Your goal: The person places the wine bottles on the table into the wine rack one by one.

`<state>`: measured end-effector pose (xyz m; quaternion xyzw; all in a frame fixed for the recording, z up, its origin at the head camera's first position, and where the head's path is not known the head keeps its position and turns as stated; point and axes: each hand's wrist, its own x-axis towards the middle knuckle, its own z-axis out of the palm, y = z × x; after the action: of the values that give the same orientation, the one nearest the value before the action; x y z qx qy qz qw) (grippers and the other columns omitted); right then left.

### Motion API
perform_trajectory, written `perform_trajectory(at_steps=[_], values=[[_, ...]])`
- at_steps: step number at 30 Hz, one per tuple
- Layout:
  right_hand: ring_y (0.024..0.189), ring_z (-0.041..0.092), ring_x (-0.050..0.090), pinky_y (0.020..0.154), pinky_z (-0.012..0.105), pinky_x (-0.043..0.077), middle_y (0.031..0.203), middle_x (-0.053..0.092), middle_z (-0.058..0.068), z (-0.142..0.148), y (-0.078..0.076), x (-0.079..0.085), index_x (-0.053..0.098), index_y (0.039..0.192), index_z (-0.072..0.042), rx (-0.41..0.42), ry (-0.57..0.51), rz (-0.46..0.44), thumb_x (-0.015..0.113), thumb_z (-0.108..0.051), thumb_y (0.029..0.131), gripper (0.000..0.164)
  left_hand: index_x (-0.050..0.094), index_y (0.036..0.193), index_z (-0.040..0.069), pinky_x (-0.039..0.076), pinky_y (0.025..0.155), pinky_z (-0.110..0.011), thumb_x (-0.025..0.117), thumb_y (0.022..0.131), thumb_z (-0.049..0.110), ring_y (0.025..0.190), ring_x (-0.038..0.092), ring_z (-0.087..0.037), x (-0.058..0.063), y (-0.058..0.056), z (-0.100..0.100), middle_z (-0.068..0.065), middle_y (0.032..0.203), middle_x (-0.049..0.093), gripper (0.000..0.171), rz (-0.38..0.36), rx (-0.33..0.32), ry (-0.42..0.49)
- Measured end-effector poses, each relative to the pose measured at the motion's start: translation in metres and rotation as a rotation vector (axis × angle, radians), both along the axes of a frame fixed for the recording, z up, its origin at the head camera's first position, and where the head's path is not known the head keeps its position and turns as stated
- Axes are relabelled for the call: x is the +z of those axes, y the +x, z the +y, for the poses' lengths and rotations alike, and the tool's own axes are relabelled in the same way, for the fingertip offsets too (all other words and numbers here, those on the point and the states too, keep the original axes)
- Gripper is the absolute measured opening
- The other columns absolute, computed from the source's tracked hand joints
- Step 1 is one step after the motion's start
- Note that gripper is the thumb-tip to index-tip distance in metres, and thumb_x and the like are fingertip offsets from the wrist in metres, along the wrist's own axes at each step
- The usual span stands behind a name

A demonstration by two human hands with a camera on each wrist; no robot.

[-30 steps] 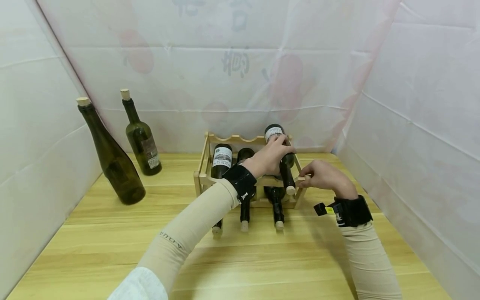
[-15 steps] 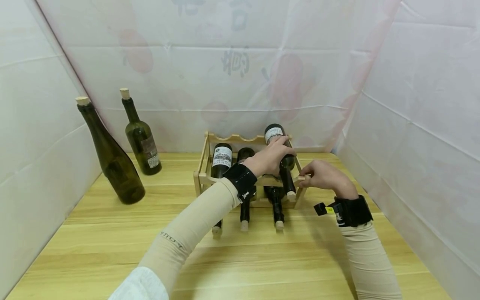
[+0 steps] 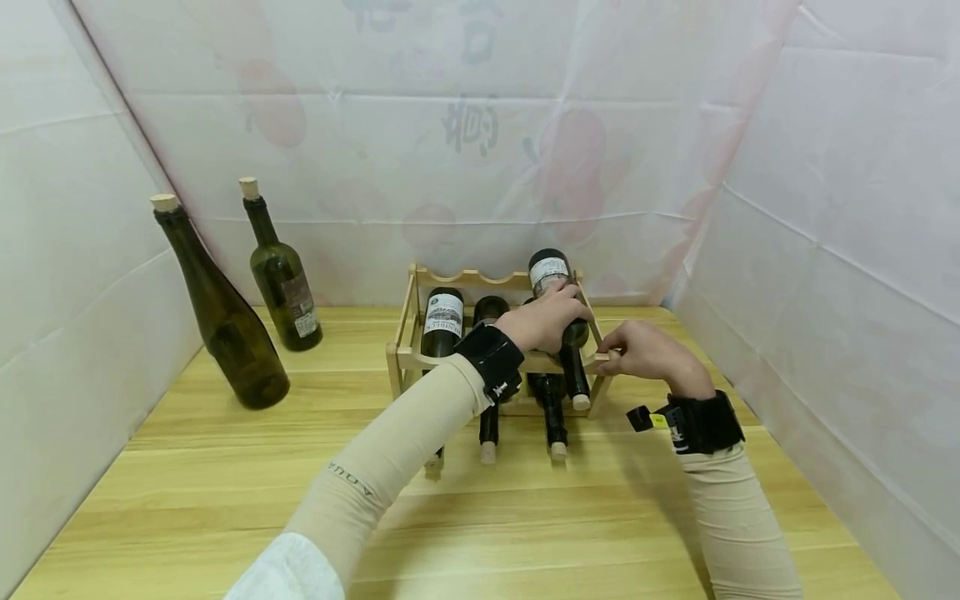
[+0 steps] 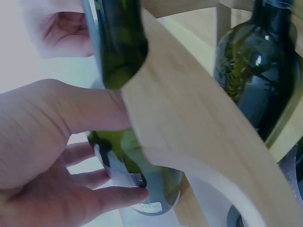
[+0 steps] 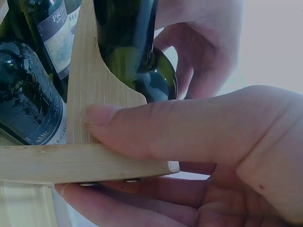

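Observation:
In the head view a wooden wine rack (image 3: 412,360) stands at the back of the table. My left hand (image 3: 551,321) grips a dark green wine bottle (image 3: 550,268) lying neck-forward at the rack's upper right. In the left wrist view, the thumb and fingers wrap around this bottle (image 4: 118,42) beside the scalloped wooden rail (image 4: 184,94). My right hand (image 3: 652,354) pinches the rack's front right corner. Seen from the right wrist, the thumb of the right hand (image 5: 189,130) presses on the rail (image 5: 80,104), with fingers underneath. The left hand partly covers the bottle's middle.
Another labelled bottle (image 3: 442,321) lies at the rack's upper left, with a dark bottle (image 3: 491,308) beside it. Corked necks (image 3: 555,417) stick out from the lower tier. Two corked green bottles (image 3: 240,350) (image 3: 285,283) stand at the left. White sheets (image 3: 840,208) enclose the table.
The held bottle's corked neck has dropped slightly toward the front rail, and my left hand has shifted a little nearer and to the right. My right hand keeps its hold on the rack corner.

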<state>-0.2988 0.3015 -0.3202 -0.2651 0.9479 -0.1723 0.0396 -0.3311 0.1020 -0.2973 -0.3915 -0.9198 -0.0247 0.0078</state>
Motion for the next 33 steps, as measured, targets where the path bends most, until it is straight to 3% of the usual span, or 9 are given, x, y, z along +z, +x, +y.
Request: perform_trajectory(at_steps=[3,12,16,19,23,25,29,33], values=[[0.060,0.014,0.047,0.056,0.031,0.041,0.071,0.061,-0.004,-0.002,0.000,0.001,0.075,0.083,-0.013,-0.008,0.001,-0.008,0.074,-0.016,0.082,0.004,0.050,0.139,0.031,0.039,0.103,-0.041,0.064,0.085,0.000,0.143,0.006,-0.031,0.003,0.003,-0.001,-0.004,0.150,0.028,0.064,-0.040,0.021,-0.012],[0.063,0.014,0.051,0.058,0.032,0.044,0.075,0.065,-0.003,-0.001,0.002,0.004,0.075,0.085,-0.014,-0.020,0.011,-0.032,0.073,-0.018,0.082,0.005,0.039,0.145,0.036,0.037,0.104,-0.042,0.061,0.089,0.008,0.143,-0.002,-0.030,0.012,0.012,-0.003,-0.004,0.159,0.009,0.066,-0.132,0.076,-0.036],[0.065,0.013,0.054,0.061,0.034,0.047,0.079,0.067,-0.003,0.002,0.004,0.003,0.075,0.088,-0.013,-0.029,0.025,-0.035,0.074,-0.020,0.082,0.009,0.026,0.150,0.038,0.045,0.091,-0.033,0.059,0.092,0.011,0.143,-0.003,-0.030,0.011,0.017,-0.001,-0.002,0.160,0.004,0.072,-0.162,0.084,-0.026],[0.067,0.011,0.056,0.063,0.035,0.048,0.082,0.068,-0.003,0.003,0.005,0.002,0.076,0.089,-0.012,-0.023,0.023,-0.022,0.074,-0.020,0.081,0.011,0.021,0.151,0.039,0.045,0.086,-0.030,0.056,0.094,0.013,0.143,0.006,-0.031,0.011,0.021,0.003,-0.002,0.159,0.009,0.072,-0.132,0.084,0.001],[0.065,0.011,0.055,0.061,0.034,0.047,0.080,0.069,-0.004,0.001,0.005,0.002,0.075,0.086,-0.013,0.005,0.004,0.004,0.074,-0.018,0.081,0.008,0.030,0.149,0.036,0.037,0.103,-0.039,0.054,0.096,0.023,0.142,0.011,-0.032,0.014,0.027,0.006,-0.003,0.158,0.015,0.059,-0.078,0.066,0.012],[0.063,0.011,0.054,0.059,0.034,0.046,0.079,0.069,-0.004,0.000,0.005,0.002,0.075,0.084,-0.013,0.017,-0.005,0.002,0.074,-0.017,0.081,0.005,0.035,0.147,0.035,0.031,0.108,-0.045,0.055,0.096,0.033,0.143,0.008,-0.032,0.015,0.031,0.006,-0.002,0.158,0.015,0.055,-0.084,0.069,0.011],[0.064,0.011,0.055,0.060,0.033,0.046,0.078,0.069,-0.005,0.000,0.003,0.003,0.075,0.086,-0.012,0.019,-0.010,-0.022,0.072,-0.012,0.082,0.006,0.044,0.142,0.032,0.037,0.103,-0.047,0.058,0.088,0.055,0.142,0.008,-0.036,0.014,0.038,0.006,-0.005,0.154,0.024,0.061,-0.095,0.105,0.024],[0.067,0.012,0.056,0.062,0.033,0.047,0.081,0.069,-0.003,-0.001,0.003,0.004,0.076,0.091,-0.010,-0.001,0.003,-0.039,0.071,-0.011,0.083,0.009,0.052,0.137,0.028,0.041,0.100,-0.046,0.064,0.081,0.059,0.140,0.011,-0.041,0.009,0.040,0.004,-0.009,0.149,0.031,0.065,-0.107,0.137,0.065]])
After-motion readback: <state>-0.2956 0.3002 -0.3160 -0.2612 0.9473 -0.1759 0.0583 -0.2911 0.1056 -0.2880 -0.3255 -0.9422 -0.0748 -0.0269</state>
